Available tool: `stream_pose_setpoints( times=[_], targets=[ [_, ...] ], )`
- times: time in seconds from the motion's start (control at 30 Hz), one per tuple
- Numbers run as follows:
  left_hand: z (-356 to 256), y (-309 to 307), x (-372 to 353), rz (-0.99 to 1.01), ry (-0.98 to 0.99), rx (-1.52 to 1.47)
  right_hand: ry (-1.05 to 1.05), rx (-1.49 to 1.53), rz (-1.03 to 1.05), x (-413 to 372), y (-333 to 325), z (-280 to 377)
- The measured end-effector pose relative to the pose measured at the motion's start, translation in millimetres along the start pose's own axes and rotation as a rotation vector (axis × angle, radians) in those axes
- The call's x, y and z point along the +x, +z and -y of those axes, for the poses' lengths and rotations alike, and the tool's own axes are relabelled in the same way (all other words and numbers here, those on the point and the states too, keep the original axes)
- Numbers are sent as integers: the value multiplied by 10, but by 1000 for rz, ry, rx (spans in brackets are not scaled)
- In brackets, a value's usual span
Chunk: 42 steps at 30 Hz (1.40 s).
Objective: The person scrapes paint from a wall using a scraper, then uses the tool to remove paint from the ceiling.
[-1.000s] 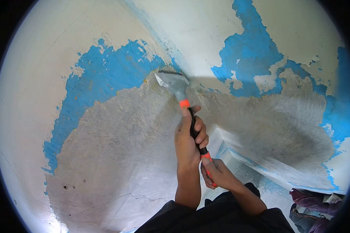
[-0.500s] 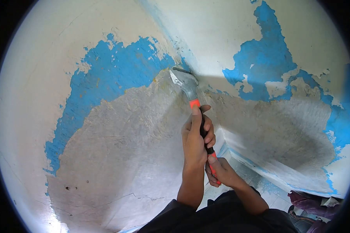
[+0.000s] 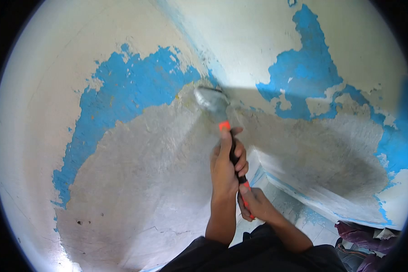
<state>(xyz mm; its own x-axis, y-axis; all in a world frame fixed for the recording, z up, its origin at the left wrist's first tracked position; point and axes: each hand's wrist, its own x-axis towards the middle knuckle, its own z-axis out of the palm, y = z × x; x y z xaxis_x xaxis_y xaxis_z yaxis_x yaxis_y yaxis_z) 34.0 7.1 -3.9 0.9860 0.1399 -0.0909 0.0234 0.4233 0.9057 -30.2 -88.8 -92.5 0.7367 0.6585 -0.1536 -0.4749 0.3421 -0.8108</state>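
Observation:
Both my hands grip one long-handled scraper (image 3: 235, 156) with an orange and black handle. My left hand (image 3: 224, 165) wraps the upper part of the handle, thumb laid along it toward the head. Lower down, my right hand (image 3: 254, 201) closes round the orange butt end. The scraper's metal head (image 3: 211, 99), smeared by motion, overlaps the wall corner at the edge of the blue paint (image 3: 136, 86). Bare grey plaster (image 3: 140, 172) spreads below that blue patch on the left wall.
On the right wall, more blue paint (image 3: 303, 68) shows above another grey area (image 3: 317, 149). White paint (image 3: 59, 59) surrounds the patches. Tiled floor (image 3: 319, 229) lies below the corner, with purple cloth (image 3: 358, 235) at lower right.
The scraper's head has shifted slightly down and to the left, and it now looks blurred. Both hands have moved a little left with the handle, their grip unchanged.

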Motion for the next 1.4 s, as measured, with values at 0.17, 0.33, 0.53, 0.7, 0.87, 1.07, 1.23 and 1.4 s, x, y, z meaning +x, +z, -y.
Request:
stream_pose_setpoints(
  times=[0.17,0.33,0.53,0.7,0.87,1.07,1.23,1.4],
  targets=[
    [12,-58,-72,-13,-3,-10,-6,-61,-15,-55,71,-112],
    [-60,14,-9,33,-1,-4,3,33,-4,-21,73,60],
    [-76,-36,-53,-6,-9,-15,-40,-75,-42,1,115,-2],
    [-144,-8,-152,-25,30,-27,-12,-59,-32,-70,166,79],
    [-177,95,-38,-21,50,-33,-18,-61,-18,-36,112,188],
    [-135,26,-146,-33,9,-66,22,-97,26,-166,165,113],
    [-193,74,-53,24,14,-92,20,-49,-6,-90,149,282],
    [-50,-70,-139,143,16,-295,40,-30,-13,-150,102,169]
  ],
)
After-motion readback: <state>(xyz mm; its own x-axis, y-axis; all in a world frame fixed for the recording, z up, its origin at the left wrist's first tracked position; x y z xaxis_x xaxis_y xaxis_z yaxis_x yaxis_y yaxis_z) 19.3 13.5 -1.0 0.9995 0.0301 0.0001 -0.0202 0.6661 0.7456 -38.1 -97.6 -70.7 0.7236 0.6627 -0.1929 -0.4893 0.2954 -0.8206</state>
